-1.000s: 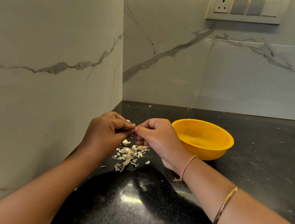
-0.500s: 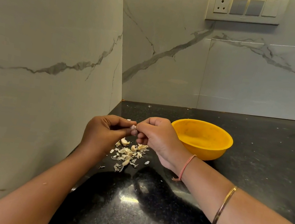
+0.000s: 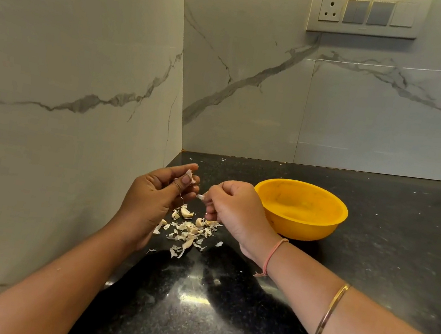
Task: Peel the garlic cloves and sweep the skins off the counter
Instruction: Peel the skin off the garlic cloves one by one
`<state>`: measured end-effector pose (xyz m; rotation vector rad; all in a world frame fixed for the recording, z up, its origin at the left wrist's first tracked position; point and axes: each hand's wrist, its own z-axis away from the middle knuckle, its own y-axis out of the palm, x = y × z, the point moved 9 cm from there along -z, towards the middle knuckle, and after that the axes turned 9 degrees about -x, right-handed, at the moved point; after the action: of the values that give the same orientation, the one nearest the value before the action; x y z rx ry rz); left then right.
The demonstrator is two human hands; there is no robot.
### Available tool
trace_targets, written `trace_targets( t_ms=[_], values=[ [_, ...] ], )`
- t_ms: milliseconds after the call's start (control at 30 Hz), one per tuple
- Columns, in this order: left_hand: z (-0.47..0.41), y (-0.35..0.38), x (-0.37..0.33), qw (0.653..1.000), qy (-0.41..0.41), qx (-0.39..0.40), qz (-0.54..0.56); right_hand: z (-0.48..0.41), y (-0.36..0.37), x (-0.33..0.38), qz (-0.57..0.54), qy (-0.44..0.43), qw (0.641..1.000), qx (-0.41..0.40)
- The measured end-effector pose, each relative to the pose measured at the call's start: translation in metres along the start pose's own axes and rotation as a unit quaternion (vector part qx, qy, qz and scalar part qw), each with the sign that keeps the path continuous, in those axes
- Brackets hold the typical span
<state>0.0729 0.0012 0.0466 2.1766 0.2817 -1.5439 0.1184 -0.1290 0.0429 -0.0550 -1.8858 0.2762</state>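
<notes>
My left hand (image 3: pixel 154 199) pinches a small garlic clove (image 3: pixel 189 175) between thumb and fingers, above the black counter (image 3: pixel 216 326). A little to its right, my right hand (image 3: pixel 232 209) is curled and pinches a small pale bit (image 3: pixel 200 197), a piece of skin or clove, at its fingertips. The two hands are a short gap apart. Below them lies a pile of garlic skins (image 3: pixel 187 233) with a few cloves mixed in.
A yellow bowl (image 3: pixel 299 209) stands on the counter right of my right hand; it looks empty. Marble walls close the corner at left and behind. A switch panel (image 3: pixel 366 13) hangs on the back wall. Tiny skin flecks dot the far counter.
The hands, pressed together on the clove before, have pulled apart: the left hand rose slightly with the clove, and the right hand drew away holding a small pale bit.
</notes>
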Motion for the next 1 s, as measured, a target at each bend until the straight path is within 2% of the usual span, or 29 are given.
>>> trace_targets(
  t_ms=[100, 200, 333, 467, 1000],
  values=[
    [-0.001, 0.0, -0.001, 0.999, 0.023, 0.001, -0.039, 0.002, -0.003, 0.013, 0.095, -0.092, 0.991, -0.03],
    [0.001, 0.002, -0.002, 0.998, 0.034, 0.005, -0.059, 0.001, 0.0, 0.016, 0.099, -0.113, 0.988, -0.025],
    [0.002, 0.003, -0.003, 0.997, 0.04, 0.011, -0.067, 0.0, 0.002, 0.01, -0.024, -0.05, 0.998, 0.005],
    [0.003, 0.003, -0.006, 0.995, 0.051, 0.012, -0.081, 0.002, 0.003, 0.007, -0.152, 0.025, 0.988, 0.031],
    [0.005, 0.006, -0.008, 0.993, 0.071, 0.017, -0.087, 0.006, 0.012, -0.002, -0.261, 0.138, 0.953, 0.07]
  ],
)
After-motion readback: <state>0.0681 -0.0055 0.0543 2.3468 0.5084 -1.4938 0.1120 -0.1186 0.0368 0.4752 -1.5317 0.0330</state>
